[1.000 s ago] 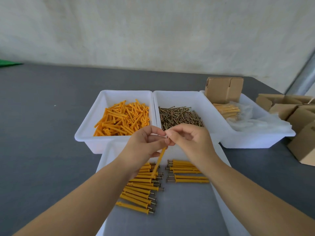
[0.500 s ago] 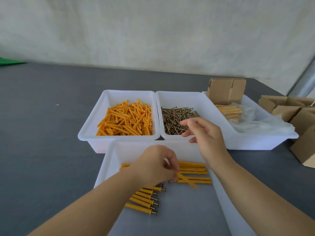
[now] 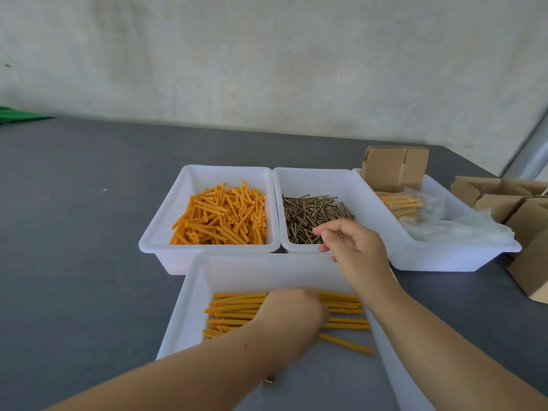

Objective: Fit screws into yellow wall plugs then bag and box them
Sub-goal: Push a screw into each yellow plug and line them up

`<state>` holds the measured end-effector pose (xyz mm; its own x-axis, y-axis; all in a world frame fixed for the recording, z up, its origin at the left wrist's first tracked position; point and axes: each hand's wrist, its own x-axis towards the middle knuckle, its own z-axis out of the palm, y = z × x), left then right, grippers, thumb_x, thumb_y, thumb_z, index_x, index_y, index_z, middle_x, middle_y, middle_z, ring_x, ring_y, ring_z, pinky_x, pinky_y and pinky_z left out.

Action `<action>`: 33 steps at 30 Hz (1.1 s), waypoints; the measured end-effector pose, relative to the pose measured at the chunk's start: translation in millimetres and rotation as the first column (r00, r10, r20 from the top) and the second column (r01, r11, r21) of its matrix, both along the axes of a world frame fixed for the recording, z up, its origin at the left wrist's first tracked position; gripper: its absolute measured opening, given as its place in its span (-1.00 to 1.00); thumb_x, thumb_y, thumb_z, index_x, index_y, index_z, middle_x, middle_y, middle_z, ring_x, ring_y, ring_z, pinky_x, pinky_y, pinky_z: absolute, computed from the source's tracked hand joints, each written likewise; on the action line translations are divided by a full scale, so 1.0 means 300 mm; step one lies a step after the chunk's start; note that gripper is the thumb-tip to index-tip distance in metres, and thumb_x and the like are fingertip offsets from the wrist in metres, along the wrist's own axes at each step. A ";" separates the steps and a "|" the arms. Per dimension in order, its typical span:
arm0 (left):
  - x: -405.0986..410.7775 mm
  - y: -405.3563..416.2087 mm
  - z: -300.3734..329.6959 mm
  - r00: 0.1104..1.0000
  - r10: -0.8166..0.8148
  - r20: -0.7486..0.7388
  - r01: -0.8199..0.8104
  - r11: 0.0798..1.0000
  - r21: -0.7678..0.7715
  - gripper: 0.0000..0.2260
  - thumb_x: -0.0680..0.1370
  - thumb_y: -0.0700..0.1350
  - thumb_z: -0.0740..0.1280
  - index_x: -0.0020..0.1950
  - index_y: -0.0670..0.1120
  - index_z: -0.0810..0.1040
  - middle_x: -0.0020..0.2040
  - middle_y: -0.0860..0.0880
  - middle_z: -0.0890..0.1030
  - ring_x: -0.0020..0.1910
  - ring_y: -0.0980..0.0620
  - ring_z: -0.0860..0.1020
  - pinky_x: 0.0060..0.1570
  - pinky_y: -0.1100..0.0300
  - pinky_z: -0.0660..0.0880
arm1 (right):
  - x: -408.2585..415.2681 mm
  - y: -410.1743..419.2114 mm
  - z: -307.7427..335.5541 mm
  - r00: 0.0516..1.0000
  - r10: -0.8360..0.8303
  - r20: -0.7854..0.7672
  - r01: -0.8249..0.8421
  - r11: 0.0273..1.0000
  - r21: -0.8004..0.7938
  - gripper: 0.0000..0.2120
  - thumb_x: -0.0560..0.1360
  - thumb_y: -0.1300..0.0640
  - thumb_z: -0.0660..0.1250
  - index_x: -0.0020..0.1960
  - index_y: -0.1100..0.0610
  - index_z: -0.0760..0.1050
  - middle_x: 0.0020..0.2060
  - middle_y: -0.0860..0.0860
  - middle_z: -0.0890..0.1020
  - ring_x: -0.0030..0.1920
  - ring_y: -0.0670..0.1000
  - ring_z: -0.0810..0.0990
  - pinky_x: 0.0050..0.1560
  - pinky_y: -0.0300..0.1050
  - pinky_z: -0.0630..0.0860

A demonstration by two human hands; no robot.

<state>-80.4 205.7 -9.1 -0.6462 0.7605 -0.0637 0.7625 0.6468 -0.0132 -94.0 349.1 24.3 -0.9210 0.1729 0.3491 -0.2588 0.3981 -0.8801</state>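
This looks like a small packing workshop: a grey counter [image 3: 74, 232] against a bare wall [image 3: 267, 54] carries white bins of yellow wall plugs [image 3: 219, 218] and screws [image 3: 311, 215], beside folded cardboard boxes [image 3: 394, 167].

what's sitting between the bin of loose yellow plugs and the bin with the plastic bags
The head view shows one white bin of loose screws between the plug bin and the bag bin; the right hand hovers over the screws.

A dark grey table [image 3: 74, 232] meets a pale plastered wall [image 3: 267, 60].
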 end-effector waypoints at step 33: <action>-0.385 -0.256 0.110 0.644 0.740 0.195 -0.761 0.645 0.066 -0.74 0.63 -0.06 0.08 -0.03 -0.05 0.55 -0.08 0.03 0.56 -0.08 -0.02 0.52 -0.04 0.06 0.48 | -0.076 0.007 -0.002 0.983 -0.154 0.101 0.065 0.802 0.594 -0.81 0.59 0.14 0.28 0.13 0.00 0.62 0.05 -0.12 0.62 0.06 -0.08 0.56 0.08 -0.11 0.53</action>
